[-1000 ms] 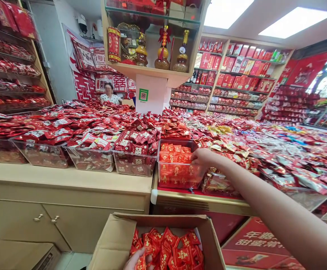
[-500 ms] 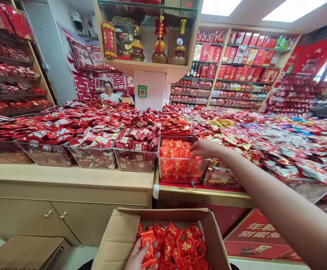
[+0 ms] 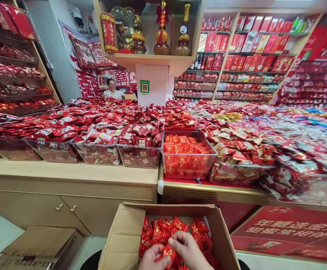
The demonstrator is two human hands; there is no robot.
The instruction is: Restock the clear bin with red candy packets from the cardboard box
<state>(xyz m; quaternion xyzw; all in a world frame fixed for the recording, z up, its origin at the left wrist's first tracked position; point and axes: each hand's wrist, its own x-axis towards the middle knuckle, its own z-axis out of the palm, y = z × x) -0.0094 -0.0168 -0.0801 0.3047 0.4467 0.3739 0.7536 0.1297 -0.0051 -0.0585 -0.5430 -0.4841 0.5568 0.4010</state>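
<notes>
Low in the view, my left hand (image 3: pixel 152 258) is closed around a small red wrapped candy (image 3: pixel 169 255) with gold print. From the right, my right hand (image 3: pixel 190 250) meets it, thumb and fingers pinching the candy's upper end. Both hands are over an open cardboard box (image 3: pixel 124 234) holding many loose candies of the same red wrapper. Beyond the box, on the counter, stands a clear plastic bin (image 3: pixel 190 167), where matching red candies are set upright in rows.
More clear bins (image 3: pixel 139 157) heaped with wrapped sweets line the counter (image 3: pixel 67 174) on both sides. A display cabinet (image 3: pixel 152 60) with bottles rises behind. Another person (image 3: pixel 113 90) is at the back left. A flattened-looking carton (image 3: pixel 39 247) lies on the floor at left.
My right hand has come back from the bin of rowed candies down to the box and now touches the candy in my left hand. The view has shifted slightly.
</notes>
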